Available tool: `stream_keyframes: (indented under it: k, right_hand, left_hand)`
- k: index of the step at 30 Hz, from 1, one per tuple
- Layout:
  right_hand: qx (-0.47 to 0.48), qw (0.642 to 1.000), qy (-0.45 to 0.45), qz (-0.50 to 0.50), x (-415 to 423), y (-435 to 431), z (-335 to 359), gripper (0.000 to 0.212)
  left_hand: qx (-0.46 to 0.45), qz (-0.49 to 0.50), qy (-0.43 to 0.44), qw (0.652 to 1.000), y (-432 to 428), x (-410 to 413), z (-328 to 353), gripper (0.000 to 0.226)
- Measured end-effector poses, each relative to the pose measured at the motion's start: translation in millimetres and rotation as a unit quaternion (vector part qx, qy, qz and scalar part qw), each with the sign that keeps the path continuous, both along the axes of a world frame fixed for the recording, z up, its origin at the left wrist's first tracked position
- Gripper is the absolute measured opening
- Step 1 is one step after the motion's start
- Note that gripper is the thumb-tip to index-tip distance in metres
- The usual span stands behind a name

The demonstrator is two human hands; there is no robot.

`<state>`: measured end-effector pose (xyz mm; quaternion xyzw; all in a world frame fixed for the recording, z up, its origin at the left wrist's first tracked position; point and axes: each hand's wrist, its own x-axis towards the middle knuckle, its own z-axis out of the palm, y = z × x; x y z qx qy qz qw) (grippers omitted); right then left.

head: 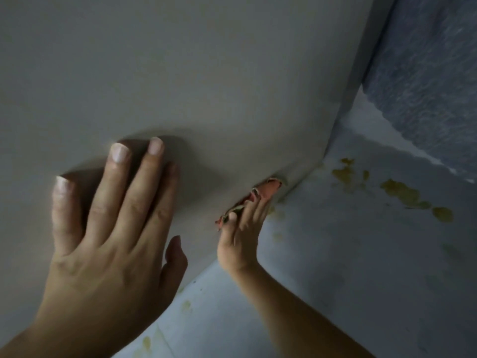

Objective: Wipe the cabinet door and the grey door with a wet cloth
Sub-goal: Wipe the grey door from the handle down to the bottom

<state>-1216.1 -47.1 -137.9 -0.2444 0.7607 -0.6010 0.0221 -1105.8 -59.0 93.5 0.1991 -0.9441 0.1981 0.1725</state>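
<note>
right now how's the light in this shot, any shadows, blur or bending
Head view: dim, flat light with no glare; the left hand throws a soft dark shadow on the door just above it; the cloth under the right hand looks small and soft; the wide lens bows the door's right edge.

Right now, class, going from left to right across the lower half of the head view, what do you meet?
left hand, flat on the door → right hand, pressing the cloth at the door's edge → yellow stains on the floor
</note>
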Motion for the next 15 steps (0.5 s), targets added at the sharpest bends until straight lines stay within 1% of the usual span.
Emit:
stream_keyframes:
  k: [2,3,5,7,9,10,12,13,15]
  right_hand:
    - [-0.018,0.999,0.009,-0.048,-31.8,-5.3,-8.6,0.075]
    - [-0.038,0.995,-0.004,-0.091,-53.9,-10.0,-6.5,0.071]
    - [-0.082,0.984,-0.068,-0.14,-86.6,-17.2,-0.9,0.06]
    - [-0.104,0.975,-0.13,-0.146,-88.0,-20.1,0.7,0.07]
    - [-0.093,0.977,-0.147,-0.12,-47.5,-15.9,1.7,0.082]
    - [-0.082,0.981,-0.15,-0.093,-17.8,-11.5,-2.0,0.081]
    - [-0.06,0.981,-0.186,-0.015,36.3,2.0,-0.4,0.067]
    - [-0.051,0.981,-0.184,0.018,50.6,6.9,0.2,0.065]
    - [-0.042,0.987,-0.154,0.028,49.3,6.0,-12.3,0.063]
  left_hand:
    - [0.008,0.004,0.001,1.0,0.3,-1.0,-0.7,0.073]
    - [0.013,0.009,-0.004,1.0,0.6,-1.6,0.3,0.073]
    - [0.013,0.02,-0.018,1.0,2.4,-2.6,4.5,0.074]
    - [0.005,0.025,-0.019,1.0,6.2,-2.8,8.1,0.075]
    - [-0.024,0.034,-0.027,0.999,8.6,-1.7,11.1,0.077]
    - [-0.039,0.034,-0.034,0.998,8.6,-1.2,12.2,0.078]
    - [-0.054,0.036,-0.041,0.997,8.4,0.0,13.1,0.079]
    - [-0.057,0.039,-0.042,0.997,8.3,1.0,13.2,0.079]
    - [-0.054,0.041,-0.046,0.997,7.8,1.2,13.5,0.079]
